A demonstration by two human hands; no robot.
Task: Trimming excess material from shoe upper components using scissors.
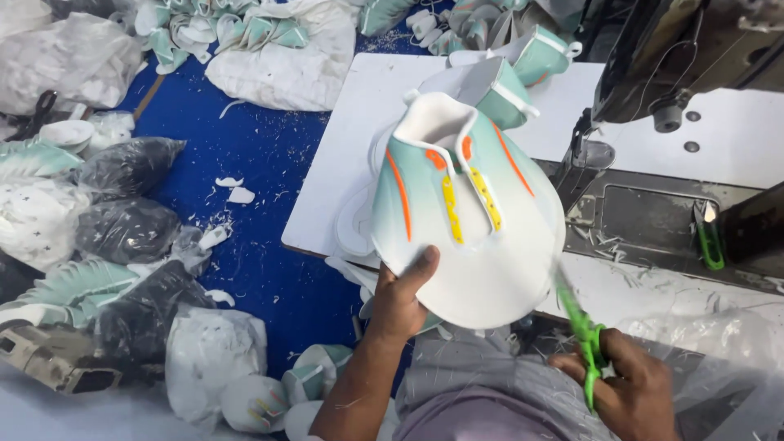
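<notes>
right grip (625, 380) holds green plastic snips (581, 331); left grip (400, 298) clasps smooth mint-white shoe upper (465, 220).

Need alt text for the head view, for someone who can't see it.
The left hand holds up a white and mint shoe upper with orange and yellow strips, while the right hand works green snips at its lower edge. Behind it are a white table and a sewing machine; more uppers lie on the blue floor.
</notes>
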